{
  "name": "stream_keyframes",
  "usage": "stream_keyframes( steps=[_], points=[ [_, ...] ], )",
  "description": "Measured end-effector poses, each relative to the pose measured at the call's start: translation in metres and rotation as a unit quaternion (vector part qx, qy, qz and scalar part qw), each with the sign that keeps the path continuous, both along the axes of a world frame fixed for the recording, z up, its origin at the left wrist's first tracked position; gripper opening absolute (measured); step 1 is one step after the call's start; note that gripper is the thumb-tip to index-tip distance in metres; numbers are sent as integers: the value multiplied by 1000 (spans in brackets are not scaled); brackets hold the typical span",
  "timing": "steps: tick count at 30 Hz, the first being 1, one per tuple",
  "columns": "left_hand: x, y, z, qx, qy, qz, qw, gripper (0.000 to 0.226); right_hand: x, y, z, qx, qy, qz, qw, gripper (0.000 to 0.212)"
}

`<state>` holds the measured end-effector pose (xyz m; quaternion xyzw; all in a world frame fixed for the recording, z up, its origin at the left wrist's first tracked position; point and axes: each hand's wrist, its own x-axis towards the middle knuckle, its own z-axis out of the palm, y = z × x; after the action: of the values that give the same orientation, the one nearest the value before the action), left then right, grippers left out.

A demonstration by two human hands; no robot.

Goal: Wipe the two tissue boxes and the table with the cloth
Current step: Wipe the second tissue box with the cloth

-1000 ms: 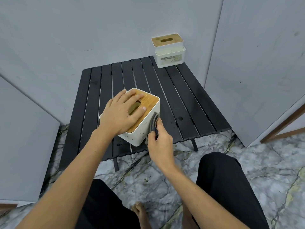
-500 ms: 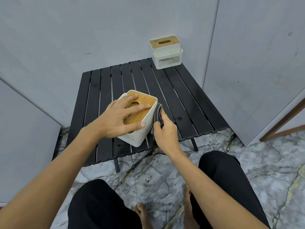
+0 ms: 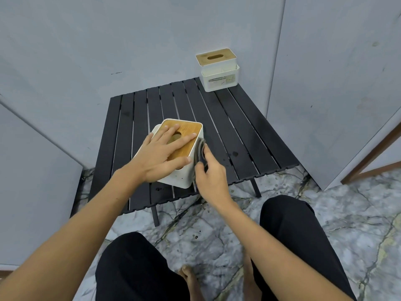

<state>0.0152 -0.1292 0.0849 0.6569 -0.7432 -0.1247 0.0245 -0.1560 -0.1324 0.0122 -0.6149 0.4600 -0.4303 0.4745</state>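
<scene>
cloth [image 3: 200, 153] slid up box side [image 3: 191, 170]

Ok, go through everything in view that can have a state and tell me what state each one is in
Near tissue box: tilted on the table, lid on.
Far tissue box: upright at the far corner, untouched.
Cloth: bunched against the near box's right side.
Left hand: flat on the lid.
Right hand: grips the cloth.
Table: standing, a few droplets.

Near tissue box [image 3: 183, 148] lid slot half covered by left hand [image 3: 161, 156], cloth [image 3: 200, 154] mostly behind right hand [image 3: 211, 177], far box [image 3: 219, 72] label unreadable, forearms cut by bottom edge
</scene>
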Motion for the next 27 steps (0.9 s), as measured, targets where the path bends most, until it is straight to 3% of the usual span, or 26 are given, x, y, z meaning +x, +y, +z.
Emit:
stream_keyframes(
  steps=[4, 9, 16, 27],
  points=[
    [2, 0, 11, 59, 23, -11, 998, 78, -9, -5, -3, 34, 12, 22, 999, 54],
    [-1, 2, 7, 40, 13, -15, 999, 72, -12, 25, -9, 18, 22, 45, 999, 54],
    [7, 0, 15, 75, 88, -17, 993, 74, -1, 23, -5, -17, -1, 25, 1000, 57],
    [9, -2, 10, 56, 94, -19, 994, 78, 2, 55, -12, 2, 8, 38, 999, 56]
  ],
)
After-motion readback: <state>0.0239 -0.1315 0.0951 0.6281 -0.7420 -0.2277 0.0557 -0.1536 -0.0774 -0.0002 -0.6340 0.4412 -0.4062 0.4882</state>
